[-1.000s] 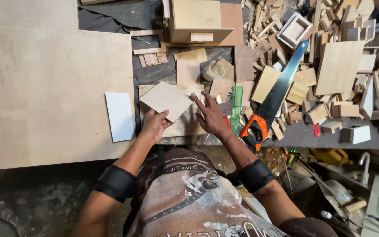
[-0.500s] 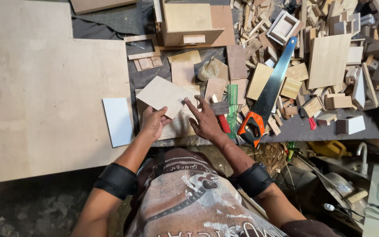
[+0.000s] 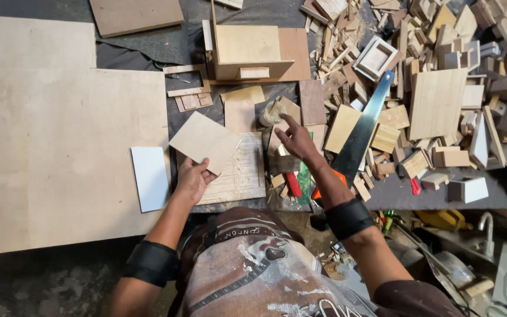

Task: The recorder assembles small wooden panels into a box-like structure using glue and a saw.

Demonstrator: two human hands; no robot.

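From above, I see my left hand (image 3: 192, 179) pinching the lower corner of a small plywood panel (image 3: 205, 141), held tilted over a scored board (image 3: 239, 173) on the dark surface (image 3: 136, 56). My right hand (image 3: 294, 141) is spread, forefinger extended toward wood scraps (image 3: 277, 111) beside a handsaw (image 3: 359, 135).

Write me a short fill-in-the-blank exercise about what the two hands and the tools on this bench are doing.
1. The left hand grips a thin square ____ panel.
2. The right hand reaches forward with its ____ finger extended.
3. The handsaw lies on the person's ____ side.
4. The white rectangular board lies ____ of the left hand.

Missing words: wooden; index; right; left
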